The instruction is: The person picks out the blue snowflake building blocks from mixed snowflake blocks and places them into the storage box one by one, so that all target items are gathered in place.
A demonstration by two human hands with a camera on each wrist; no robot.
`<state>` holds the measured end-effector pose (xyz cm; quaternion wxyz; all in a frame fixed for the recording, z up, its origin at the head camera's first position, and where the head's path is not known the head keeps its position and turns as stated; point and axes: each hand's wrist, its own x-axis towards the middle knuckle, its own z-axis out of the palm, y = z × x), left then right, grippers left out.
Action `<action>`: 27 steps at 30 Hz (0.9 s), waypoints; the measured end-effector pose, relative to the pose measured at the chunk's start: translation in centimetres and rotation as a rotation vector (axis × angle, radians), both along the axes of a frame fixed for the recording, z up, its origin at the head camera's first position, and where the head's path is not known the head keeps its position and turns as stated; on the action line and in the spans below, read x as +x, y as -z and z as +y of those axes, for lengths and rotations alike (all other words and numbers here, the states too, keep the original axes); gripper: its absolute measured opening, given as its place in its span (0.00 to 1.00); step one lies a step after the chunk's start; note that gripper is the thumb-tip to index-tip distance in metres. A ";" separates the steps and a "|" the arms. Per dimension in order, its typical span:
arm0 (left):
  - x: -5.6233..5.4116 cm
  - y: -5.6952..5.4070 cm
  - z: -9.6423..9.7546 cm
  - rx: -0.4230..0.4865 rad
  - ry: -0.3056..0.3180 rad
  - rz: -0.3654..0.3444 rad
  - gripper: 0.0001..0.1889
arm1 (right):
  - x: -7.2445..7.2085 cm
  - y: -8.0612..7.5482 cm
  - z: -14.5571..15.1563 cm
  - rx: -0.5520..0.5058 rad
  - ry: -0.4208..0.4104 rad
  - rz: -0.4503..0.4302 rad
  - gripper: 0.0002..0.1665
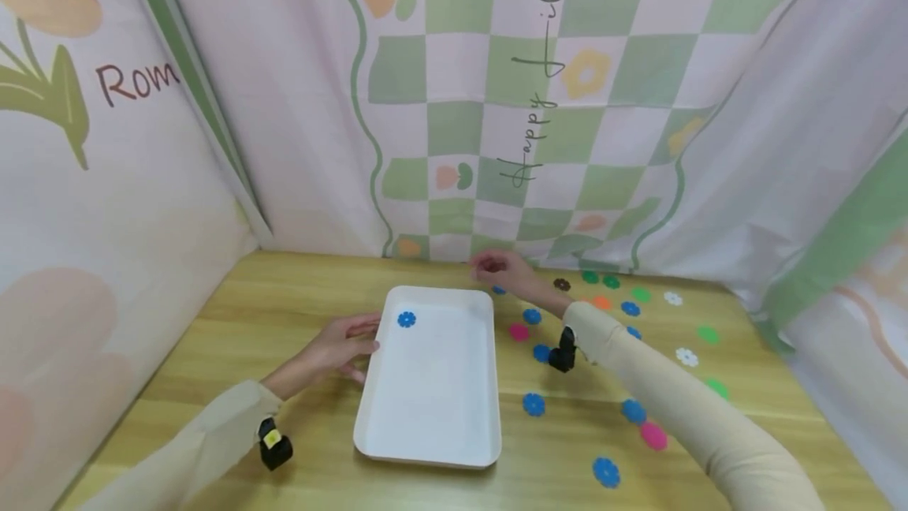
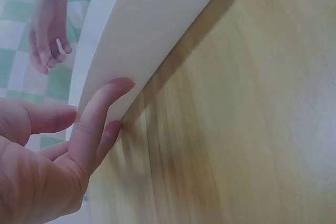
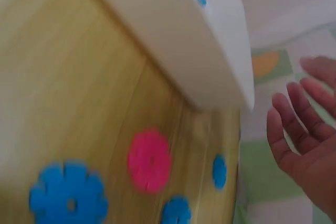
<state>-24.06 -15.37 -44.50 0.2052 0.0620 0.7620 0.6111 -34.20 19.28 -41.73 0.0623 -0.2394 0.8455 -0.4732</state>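
Note:
A white rectangular tray (image 1: 429,385) lies on the table, with one blue flower-shaped plastic disc (image 1: 407,319) inside near its far left corner. My left hand (image 1: 339,347) is at the tray's left side. In the left wrist view its fingertips (image 2: 123,85) touch the outer wall, and the thumb lies near the rim. Above the table, just past the tray's far right corner, hovers my right hand (image 1: 505,270). Its fingers (image 3: 294,114) are loosely bent, with nothing visible between them. Closest to it on the table is a blue disc (image 1: 500,289), partly covered by the hand.
Many more notched discs lie scattered right of the tray: a pink one (image 1: 519,332), a blue one (image 1: 534,404), a white one (image 1: 686,357), and green ones (image 1: 708,334). Some sit beneath my right forearm. A checked curtain (image 1: 525,140) hangs along the table's back edge.

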 end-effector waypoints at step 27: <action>0.0 -0.1 -0.1 -0.020 -0.002 0.006 0.32 | -3.0 4.7 8.2 0.234 -0.050 -0.115 0.40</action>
